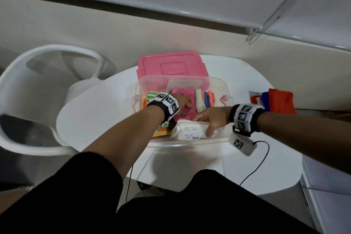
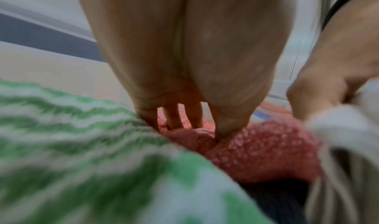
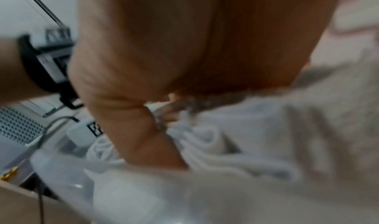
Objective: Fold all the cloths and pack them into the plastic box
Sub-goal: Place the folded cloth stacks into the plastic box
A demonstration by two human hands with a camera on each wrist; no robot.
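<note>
A clear plastic box (image 1: 190, 144) stands on the white table, holding several folded cloths. My left hand (image 1: 187, 105) reaches into it and presses straight fingers (image 2: 180, 119) and thumb down on a pink cloth (image 2: 262, 151) in the middle. A green-and-white zigzag cloth (image 1: 152, 94) lies at the box's left, under my left wrist. My right hand (image 1: 204, 125) grips a folded white cloth (image 1: 190, 132) at the box's near wall, thumb down its front, fingers curled into its top. Orange, blue and cream cloths (image 1: 208, 98) stand at the box's right side.
The pink lid (image 1: 171, 64) lies behind the box. Red and blue cloths (image 1: 279, 100) sit at the table's right edge. A small white tagged device (image 1: 241, 144) with a black cable hangs below my right wrist. A white chair (image 1: 38, 100) stands to the left.
</note>
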